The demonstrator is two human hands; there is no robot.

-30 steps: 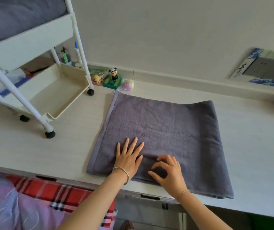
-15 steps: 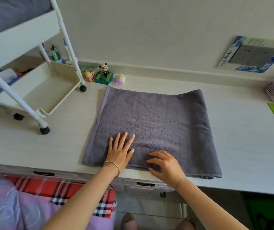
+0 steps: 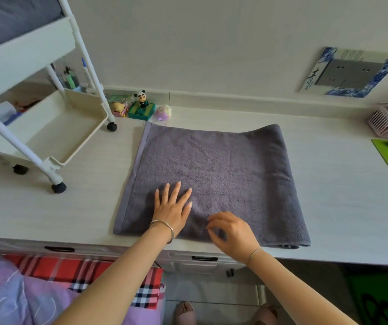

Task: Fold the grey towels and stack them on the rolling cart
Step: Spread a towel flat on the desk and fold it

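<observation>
Silver bangle (image 3: 165, 227) left, thin silver bracelet (image 3: 254, 252) right.

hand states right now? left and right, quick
Left hand: open, fingers spread flat on the grey towel.
Right hand: fingers curled over the towel's near edge; cannot tell whether it pinches the cloth.

The grey rectangular terry-cloth towel (image 3: 211, 174) has a matt, nubbly pile, with a smoother woven band along its left edge. Under it, the pale wood-grain desk top (image 3: 71, 202) looks smooth with a faint satin sheen. Left of the towel, the white rolling cart (image 3: 85, 141) has matt plastic trays and smooth, slightly glossy tubes. At the towel's near edge a thin silver metal bangle (image 3: 165, 225) shines. Right of the towel, the pink slatted plastic basket (image 3: 385, 125) looks matt. Below the towel's near edge lies red checked woven cloth (image 3: 71, 270).
</observation>
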